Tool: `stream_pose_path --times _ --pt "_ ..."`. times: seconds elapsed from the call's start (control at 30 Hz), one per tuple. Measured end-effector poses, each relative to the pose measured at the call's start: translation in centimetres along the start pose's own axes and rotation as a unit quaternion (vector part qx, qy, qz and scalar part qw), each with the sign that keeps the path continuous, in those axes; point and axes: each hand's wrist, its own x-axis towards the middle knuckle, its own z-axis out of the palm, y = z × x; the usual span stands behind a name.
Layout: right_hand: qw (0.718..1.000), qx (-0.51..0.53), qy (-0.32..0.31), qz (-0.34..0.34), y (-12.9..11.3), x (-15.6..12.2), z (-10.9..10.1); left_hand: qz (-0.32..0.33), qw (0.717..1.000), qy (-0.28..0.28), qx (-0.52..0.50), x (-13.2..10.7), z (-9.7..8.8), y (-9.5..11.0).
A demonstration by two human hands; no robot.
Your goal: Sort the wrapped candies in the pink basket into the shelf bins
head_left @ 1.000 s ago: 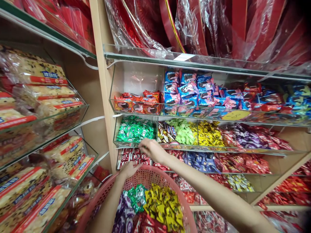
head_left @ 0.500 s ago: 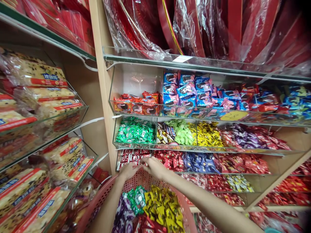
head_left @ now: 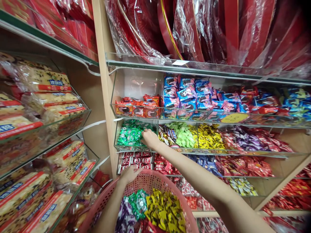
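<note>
A pink perforated plastic basket [head_left: 109, 194] stands at the bottom middle, holding purple candies [head_left: 125, 213], green candies [head_left: 138, 202], yellow candies [head_left: 165, 208] and red candies [head_left: 145, 225]. My left hand [head_left: 130, 173] is closed over its far rim, thumb side toward the right. Above it, my right hand [head_left: 150, 139] reaches into a glass shelf compartment of green-wrapped candies [head_left: 132, 132]. Its fingers are curled against the right side of that pile; whether they grip any candy is hidden.
Glass front strips [head_left: 179, 113] border the candy shelves. Light green candies [head_left: 183, 134] and yellow ones [head_left: 211, 136] lie right of my right hand. A wooden upright [head_left: 107, 97] separates shelves of packaged snack bars [head_left: 51, 79] at left. Plastic-wrapped red items [head_left: 194, 32] fill the top shelf.
My right hand has left the basket's far rim area and moved up to the green-wrapped candies on the shelf. My left hand stays at the rim. The view has shifted slightly.
</note>
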Motion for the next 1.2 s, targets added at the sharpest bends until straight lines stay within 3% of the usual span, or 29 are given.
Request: stream_pose_path --times 0.33,0.53,0.67,0.77,0.83,0.9,1.03,1.1,1.2 --pt "0.999 0.002 0.003 0.054 0.2 0.7 1.0 0.010 1.000 0.003 0.015 0.2 0.2 -0.3" --pt "0.995 -0.006 0.062 0.080 0.6 1.2 0.2 0.021 1.000 0.008 0.019 0.6 0.6 -0.5" --pt "0.992 0.034 0.107 0.055 0.5 -0.5 -1.2 0.017 1.000 0.007 0.023 0.6 0.6 -0.5" --pt "0.985 0.117 0.129 -0.008 0.1 -3.5 -1.2 0.015 1.000 0.004 0.021 0.6 0.6 -0.4" --pt "0.980 0.162 0.100 -0.048 -0.2 -6.0 0.0 0.013 1.000 0.003 0.016 0.6 0.6 -0.4" --pt "0.981 0.179 0.031 -0.065 -0.6 -8.3 2.0 0.011 1.000 0.004 0.013 0.7 0.6 -0.4" --pt "0.978 0.172 -0.110 -0.037 -1.6 -11.3 6.8 0.022 1.000 0.007 0.018 0.6 0.7 -0.5" --pt "0.974 0.183 -0.130 0.006 -2.1 -12.1 8.4 0.025 0.999 0.012 0.017 0.5 0.7 -0.5" --pt "0.963 0.244 -0.093 0.073 -2.3 -13.3 9.3 0.020 1.000 0.014 0.013 0.4 0.6 -0.4"
